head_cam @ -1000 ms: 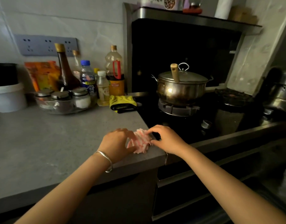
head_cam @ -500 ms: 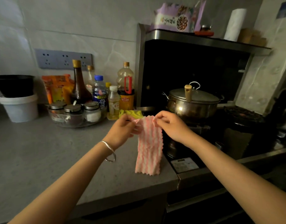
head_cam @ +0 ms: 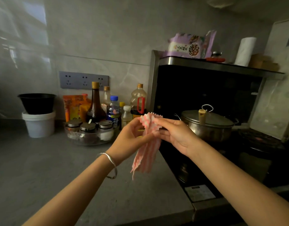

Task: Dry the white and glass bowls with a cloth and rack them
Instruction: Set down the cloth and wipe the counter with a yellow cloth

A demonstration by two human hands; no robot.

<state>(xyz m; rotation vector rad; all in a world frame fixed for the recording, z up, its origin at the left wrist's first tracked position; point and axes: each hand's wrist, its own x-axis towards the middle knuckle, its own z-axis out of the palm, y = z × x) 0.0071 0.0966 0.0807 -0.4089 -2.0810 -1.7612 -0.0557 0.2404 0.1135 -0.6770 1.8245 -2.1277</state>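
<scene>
Left of the pot [head_cam: 209,126], the left hand [head_cam: 129,141] and right hand [head_cam: 174,136] both pinch the hanging cloth [head_cam: 147,157] with curled fingers, apparently readying it; the next move likely calls for finding a bowl, none in view.

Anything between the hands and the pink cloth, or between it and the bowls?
Nothing visible at the cloth. The left hand and right hand both grip the pink-and-white cloth directly. The bowls and rack aren't in view, so that path can't be judged.
</scene>
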